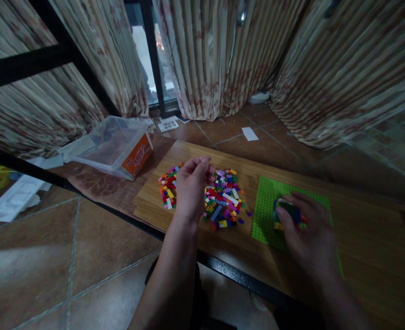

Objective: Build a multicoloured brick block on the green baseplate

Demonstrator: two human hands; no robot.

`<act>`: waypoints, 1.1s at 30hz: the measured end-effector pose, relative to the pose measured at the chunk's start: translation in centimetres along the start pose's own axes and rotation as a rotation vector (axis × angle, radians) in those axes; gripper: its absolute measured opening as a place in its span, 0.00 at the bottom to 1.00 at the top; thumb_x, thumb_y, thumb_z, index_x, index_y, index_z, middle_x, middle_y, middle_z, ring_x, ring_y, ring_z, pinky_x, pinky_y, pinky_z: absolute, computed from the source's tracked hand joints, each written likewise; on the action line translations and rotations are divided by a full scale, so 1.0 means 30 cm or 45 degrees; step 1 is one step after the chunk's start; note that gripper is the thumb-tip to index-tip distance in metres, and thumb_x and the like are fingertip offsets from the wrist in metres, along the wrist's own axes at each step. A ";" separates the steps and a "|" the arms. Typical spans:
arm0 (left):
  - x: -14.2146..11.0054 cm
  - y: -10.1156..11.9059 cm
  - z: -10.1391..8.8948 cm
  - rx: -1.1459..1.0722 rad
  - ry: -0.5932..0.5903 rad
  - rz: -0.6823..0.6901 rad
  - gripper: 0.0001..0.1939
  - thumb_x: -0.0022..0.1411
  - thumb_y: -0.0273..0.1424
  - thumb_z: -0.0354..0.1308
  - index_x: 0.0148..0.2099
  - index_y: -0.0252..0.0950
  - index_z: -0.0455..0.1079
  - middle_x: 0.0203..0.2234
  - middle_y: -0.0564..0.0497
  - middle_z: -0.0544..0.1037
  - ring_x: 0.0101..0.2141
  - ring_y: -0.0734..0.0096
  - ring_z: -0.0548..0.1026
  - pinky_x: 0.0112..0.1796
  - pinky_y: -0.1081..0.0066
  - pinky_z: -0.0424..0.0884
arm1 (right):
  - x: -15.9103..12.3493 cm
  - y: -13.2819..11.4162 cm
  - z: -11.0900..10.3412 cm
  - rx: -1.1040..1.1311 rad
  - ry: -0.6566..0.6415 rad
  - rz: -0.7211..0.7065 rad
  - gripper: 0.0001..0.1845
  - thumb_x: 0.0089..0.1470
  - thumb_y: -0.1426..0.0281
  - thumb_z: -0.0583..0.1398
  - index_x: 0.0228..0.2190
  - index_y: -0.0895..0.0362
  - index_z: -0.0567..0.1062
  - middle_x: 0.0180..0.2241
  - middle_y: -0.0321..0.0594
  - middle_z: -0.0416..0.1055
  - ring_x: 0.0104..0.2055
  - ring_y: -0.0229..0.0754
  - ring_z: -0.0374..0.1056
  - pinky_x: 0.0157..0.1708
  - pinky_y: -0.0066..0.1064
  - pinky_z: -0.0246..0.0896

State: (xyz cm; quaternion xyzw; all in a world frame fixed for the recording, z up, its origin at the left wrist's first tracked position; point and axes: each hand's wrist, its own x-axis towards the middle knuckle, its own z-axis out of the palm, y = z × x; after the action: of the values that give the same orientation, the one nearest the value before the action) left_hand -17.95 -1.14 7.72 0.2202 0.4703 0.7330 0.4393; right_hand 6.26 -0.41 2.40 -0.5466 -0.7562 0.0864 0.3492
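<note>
A heap of small coloured bricks [223, 199] lies on a low wooden table [367, 247]. My left hand [193, 185] hovers over the heap with its fingers curled into a pinch; what they hold is too small to make out. To the right lies a green baseplate [266, 206]. On it stands a small built block of mixed colours [288, 213]. My right hand [309, 233] rests on the baseplate with its fingers closed against that block.
A clear plastic tub [115, 146] with an orange label lies tilted on the floor at the left. Striped curtains [223, 50] hang behind the table. A slip of white paper [249, 134] and a small card [168, 125] lie on the tiled floor. A black bar [27, 64] crosses the upper left.
</note>
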 end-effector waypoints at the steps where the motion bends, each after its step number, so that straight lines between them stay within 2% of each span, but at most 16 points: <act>1: 0.002 0.004 -0.005 -0.016 0.023 -0.010 0.05 0.58 0.30 0.60 0.33 0.33 0.70 0.21 0.56 0.71 0.19 0.84 0.65 0.21 0.81 0.60 | -0.009 -0.027 0.014 0.033 -0.027 -0.040 0.17 0.58 0.57 0.55 0.45 0.50 0.74 0.50 0.46 0.69 0.55 0.55 0.64 0.55 0.54 0.58; 4: 0.011 0.018 -0.021 -0.113 0.096 -0.015 0.06 0.56 0.30 0.61 0.34 0.32 0.70 0.22 0.56 0.71 0.19 0.85 0.65 0.21 0.82 0.60 | -0.031 -0.086 0.068 0.099 -0.113 -0.127 0.15 0.58 0.59 0.56 0.44 0.49 0.75 0.51 0.43 0.69 0.54 0.53 0.64 0.55 0.53 0.59; 9: 0.030 0.041 -0.043 -0.340 0.240 -0.075 0.07 0.55 0.29 0.62 0.35 0.32 0.69 0.21 0.58 0.69 0.18 0.86 0.65 0.20 0.83 0.60 | -0.043 -0.133 0.140 0.154 -0.178 -0.160 0.13 0.59 0.61 0.55 0.43 0.50 0.75 0.51 0.43 0.70 0.53 0.50 0.65 0.53 0.51 0.60; 13: 0.037 0.064 -0.051 -0.541 0.286 -0.190 0.02 0.59 0.26 0.57 0.34 0.32 0.67 0.20 0.59 0.67 0.17 0.87 0.63 0.20 0.85 0.60 | -0.038 -0.160 0.176 0.171 -0.187 -0.171 0.13 0.60 0.62 0.55 0.42 0.52 0.76 0.50 0.44 0.71 0.52 0.49 0.65 0.52 0.47 0.62; 18: 0.042 0.085 -0.071 -0.729 0.328 -0.311 0.06 0.63 0.23 0.51 0.33 0.32 0.67 0.18 0.58 0.66 0.17 0.87 0.63 0.20 0.86 0.60 | -0.021 -0.162 0.199 0.177 -0.201 -0.125 0.13 0.59 0.61 0.56 0.42 0.51 0.76 0.47 0.43 0.73 0.51 0.49 0.67 0.51 0.46 0.63; 22: 0.050 0.100 -0.103 -0.779 0.317 -0.261 0.05 0.62 0.23 0.53 0.32 0.33 0.67 0.18 0.59 0.66 0.16 0.87 0.63 0.19 0.85 0.60 | 0.009 -0.159 0.195 0.182 -0.200 -0.097 0.14 0.59 0.60 0.55 0.43 0.51 0.75 0.47 0.42 0.73 0.51 0.49 0.67 0.52 0.46 0.61; 26: 0.056 0.133 -0.144 -0.859 0.343 -0.207 0.07 0.64 0.24 0.50 0.33 0.33 0.67 0.18 0.59 0.66 0.16 0.88 0.62 0.19 0.85 0.59 | 0.063 -0.171 0.204 0.165 -0.197 -0.049 0.15 0.59 0.60 0.55 0.42 0.52 0.76 0.45 0.42 0.74 0.49 0.48 0.68 0.51 0.44 0.61; 33: 0.054 0.203 -0.227 -1.021 0.453 -0.079 0.11 0.67 0.23 0.45 0.33 0.32 0.66 0.18 0.59 0.65 0.15 0.86 0.62 0.19 0.83 0.60 | 0.210 -0.220 0.293 0.248 -0.258 -0.068 0.16 0.57 0.61 0.55 0.42 0.55 0.76 0.41 0.44 0.76 0.45 0.48 0.71 0.47 0.41 0.64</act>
State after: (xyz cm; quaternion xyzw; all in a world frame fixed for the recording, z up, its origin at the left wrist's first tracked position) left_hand -26.47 -4.17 9.83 -0.1116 0.2235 0.8706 0.4239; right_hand -5.26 4.82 2.01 -0.4784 -0.7898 0.2048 0.3246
